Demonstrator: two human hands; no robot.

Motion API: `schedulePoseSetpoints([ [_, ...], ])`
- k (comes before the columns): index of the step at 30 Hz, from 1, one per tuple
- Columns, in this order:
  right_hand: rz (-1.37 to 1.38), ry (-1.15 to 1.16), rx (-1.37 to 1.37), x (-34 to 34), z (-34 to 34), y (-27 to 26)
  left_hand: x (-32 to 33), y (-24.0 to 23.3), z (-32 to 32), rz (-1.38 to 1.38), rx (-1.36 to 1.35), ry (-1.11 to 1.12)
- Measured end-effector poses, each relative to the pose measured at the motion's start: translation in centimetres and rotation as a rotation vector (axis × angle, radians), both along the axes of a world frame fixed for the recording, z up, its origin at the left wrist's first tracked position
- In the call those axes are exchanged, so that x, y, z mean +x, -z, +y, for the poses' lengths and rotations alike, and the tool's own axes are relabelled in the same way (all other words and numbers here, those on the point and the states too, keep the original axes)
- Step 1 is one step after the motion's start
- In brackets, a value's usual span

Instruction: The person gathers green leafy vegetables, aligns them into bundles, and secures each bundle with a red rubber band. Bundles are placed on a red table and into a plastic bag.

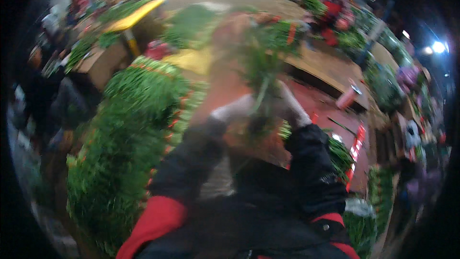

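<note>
Both my hands are raised in front of my chest, blurred by motion, at a loose bunch of long green leafy vegetables (264, 64). My left hand (235, 106), in a pale glove, is on the bunch's left side. On its right side is my right hand (287, 97), also pale-gloved. The fingers of both are blurred and partly hidden by the greens. Below the hands lies a reddish work surface (309, 91). A large stack of green bunches tied with orange bands (133, 144) stands at the left.
A red-and-white strip (355, 153) and loose greens (337, 154) lie at the right, near a pink can or cup (348, 98). A wooden board (323, 64) crosses beyond. A yellow panel (136, 16) stands at upper left. A person in a white cap (332, 0) is across the table among greens.
</note>
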State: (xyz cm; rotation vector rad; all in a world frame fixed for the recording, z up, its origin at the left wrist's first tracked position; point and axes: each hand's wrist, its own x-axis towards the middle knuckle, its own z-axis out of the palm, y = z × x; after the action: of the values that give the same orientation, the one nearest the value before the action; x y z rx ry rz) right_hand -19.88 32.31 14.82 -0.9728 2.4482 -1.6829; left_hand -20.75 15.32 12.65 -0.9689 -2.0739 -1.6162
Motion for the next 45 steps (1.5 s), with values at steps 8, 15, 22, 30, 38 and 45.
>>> schedulePoseSetpoints([
  [8, -0.367, 0.087, -0.336, -1.5, -0.7, 1.3, 2.4, 0.9, -2.6, -0.496, -0.094, 0.310],
  [15, 0.038, 0.226, -0.330, -1.0, -1.4, 0.6, 2.5, 2.7, -3.9, -0.473, -0.168, 0.124],
  [22, 0.149, 0.318, -0.297, -2.8, -0.8, 2.7, 3.1, 1.8, -1.8, -0.229, -0.177, 0.068],
  [30, 0.134, 0.329, -0.569, -2.4, -1.2, 3.8, 2.5, 1.2, -4.4, -0.602, 0.454, 0.489],
  [38, 0.198, 0.348, -0.390, -0.2, -0.7, 3.2, 2.8, 3.6, -4.4, -0.635, 0.574, 0.337],
  [45, -0.071, 0.229, -0.495, 4.0, -1.6, 2.7, 7.3, 3.6, -0.6, -0.272, -0.334, -0.094],
])
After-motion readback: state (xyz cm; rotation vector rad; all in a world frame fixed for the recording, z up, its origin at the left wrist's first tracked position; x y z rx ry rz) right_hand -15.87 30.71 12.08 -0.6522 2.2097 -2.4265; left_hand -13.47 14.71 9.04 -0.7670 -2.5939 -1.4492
